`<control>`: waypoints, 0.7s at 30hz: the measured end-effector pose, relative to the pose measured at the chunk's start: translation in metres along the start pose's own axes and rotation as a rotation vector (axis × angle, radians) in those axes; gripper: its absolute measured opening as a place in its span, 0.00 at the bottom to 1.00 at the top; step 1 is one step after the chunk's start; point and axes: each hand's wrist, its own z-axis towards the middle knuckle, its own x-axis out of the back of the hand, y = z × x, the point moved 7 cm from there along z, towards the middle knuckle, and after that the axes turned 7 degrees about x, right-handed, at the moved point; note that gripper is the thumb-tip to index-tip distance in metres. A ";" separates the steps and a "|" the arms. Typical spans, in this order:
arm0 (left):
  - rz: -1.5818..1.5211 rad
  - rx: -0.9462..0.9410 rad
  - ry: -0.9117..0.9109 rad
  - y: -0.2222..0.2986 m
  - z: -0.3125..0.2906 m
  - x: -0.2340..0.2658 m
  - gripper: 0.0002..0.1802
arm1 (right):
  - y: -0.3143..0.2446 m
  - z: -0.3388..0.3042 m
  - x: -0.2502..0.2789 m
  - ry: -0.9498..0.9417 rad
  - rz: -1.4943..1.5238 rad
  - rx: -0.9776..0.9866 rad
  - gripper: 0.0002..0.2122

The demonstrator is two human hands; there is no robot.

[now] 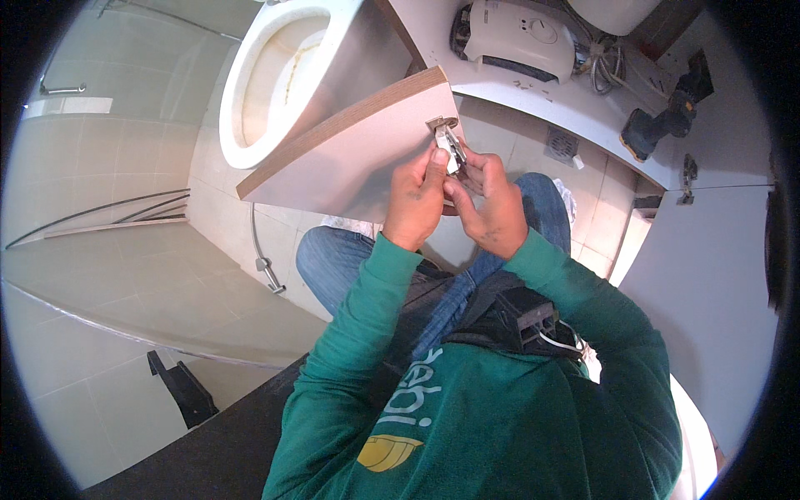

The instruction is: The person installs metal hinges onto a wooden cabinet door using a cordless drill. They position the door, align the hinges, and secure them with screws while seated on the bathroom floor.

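A metal cabinet hinge (451, 150) is fixed near the end of a loose-standing white cabinet door (350, 154) with a wood-coloured edge. My left hand (416, 198) grips the hinge from its left side, thumb lying along the arm. From the right, my right hand (490, 204) pinches the same hinge, with its fingertips partly hidden behind it. Both hands are closed, close together and level with each other. The door stands tilted in front of my knees, and the far side of it is hidden.
A white toilet (233, 100) stands beyond the door at left. In the open cabinet sit a white appliance with a dial (521, 37), cables (604, 62) and a cordless drill (662, 121). Another door (708, 275) with a hinge (687, 179) is at right. A spray hose (268, 271) lies left.
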 end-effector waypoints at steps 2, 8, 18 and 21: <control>-0.035 0.027 0.023 0.004 -0.004 -0.003 0.23 | 0.003 0.000 -0.002 0.001 -0.086 0.023 0.23; 0.233 -0.030 -0.047 0.004 0.005 0.007 0.23 | 0.008 -0.003 -0.002 0.014 -0.342 0.199 0.26; 0.307 -0.101 -0.021 0.007 0.010 0.002 0.19 | 0.002 0.009 -0.005 0.036 -0.477 0.230 0.27; 0.169 0.010 -0.080 0.007 0.005 0.000 0.20 | 0.007 0.011 -0.001 -0.001 -0.431 0.128 0.26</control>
